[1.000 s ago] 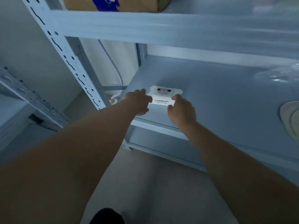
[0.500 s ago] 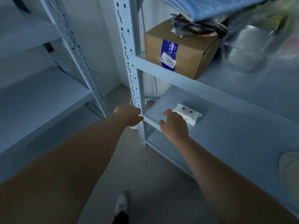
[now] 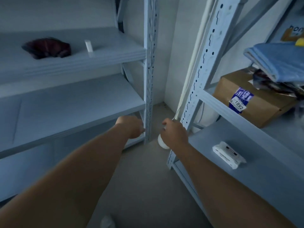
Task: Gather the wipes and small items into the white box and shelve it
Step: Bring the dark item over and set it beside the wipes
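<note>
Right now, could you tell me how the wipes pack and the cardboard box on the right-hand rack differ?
The wipes pack is white, flat and soft; the cardboard box is brown, taller and rigid. The pack lies alone on the lower shelf; the box sits one shelf up with blue fabric piled on it. Both carry labels.

There is only one view, from a camera on the person's head, so no second view shares the scene. It looks forward and down into the corner where the left shelf rack [image 3: 148,66] and the right shelf rack [image 3: 199,83] meet. Both bare arms reach away from it, and the floor [image 3: 148,186] lies below.
</note>
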Tool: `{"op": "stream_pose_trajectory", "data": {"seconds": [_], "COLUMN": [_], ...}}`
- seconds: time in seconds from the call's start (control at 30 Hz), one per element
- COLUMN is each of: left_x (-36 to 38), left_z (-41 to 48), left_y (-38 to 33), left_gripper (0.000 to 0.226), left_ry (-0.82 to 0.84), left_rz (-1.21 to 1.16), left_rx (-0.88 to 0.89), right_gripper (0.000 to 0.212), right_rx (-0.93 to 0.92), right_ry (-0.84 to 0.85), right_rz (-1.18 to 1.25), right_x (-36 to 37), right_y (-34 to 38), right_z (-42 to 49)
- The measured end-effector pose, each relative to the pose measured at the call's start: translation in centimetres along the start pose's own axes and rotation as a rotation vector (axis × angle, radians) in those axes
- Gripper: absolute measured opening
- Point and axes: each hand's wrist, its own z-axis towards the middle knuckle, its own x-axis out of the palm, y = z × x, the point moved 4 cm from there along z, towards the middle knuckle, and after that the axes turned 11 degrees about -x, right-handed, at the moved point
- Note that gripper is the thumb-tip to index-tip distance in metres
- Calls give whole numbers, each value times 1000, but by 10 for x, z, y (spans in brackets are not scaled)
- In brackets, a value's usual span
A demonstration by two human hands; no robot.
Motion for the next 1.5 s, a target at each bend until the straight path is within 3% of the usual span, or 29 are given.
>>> {"op": "stream_pose_trajectory", "data": {"seconds": [0.23,0.47,0.6,0.73,0.9,1.17,1.3,1.5], "left_x": [-14,-41,-51,-67,-85,-109,-119,-103], "left_z": [42,99,121,134,148,179,201,218], "left_y": [132,260,313,360,422,487,510,538], "left_gripper": [51,51,47,39,38,41,50,61], "left_ry": [-52,-151,-211,-399,-597,-701,-657,-446], "left_rz": [-126,-188,-176,-155,-185,-121,-59,-115], "left_rx": [-149,-214,-216,-192,-295,-436,-472,-524], "right_gripper": [27,45,42,35,33,39,40,37], "right_rx": [-58,-129,-163,-224,-359,-549,-616,-668], "right_ry": [122,107,66,-30,-115,-148,-160,-117], "right_rz": [-29,-37,-50,-67,-56,-95,-53,26], "right_x": [29,57,66,72,83,98,100,117], "right_y": [96,198,242,282,329,388,407,425], "right_z": [87,196,246,293,346,433,470,502]}}
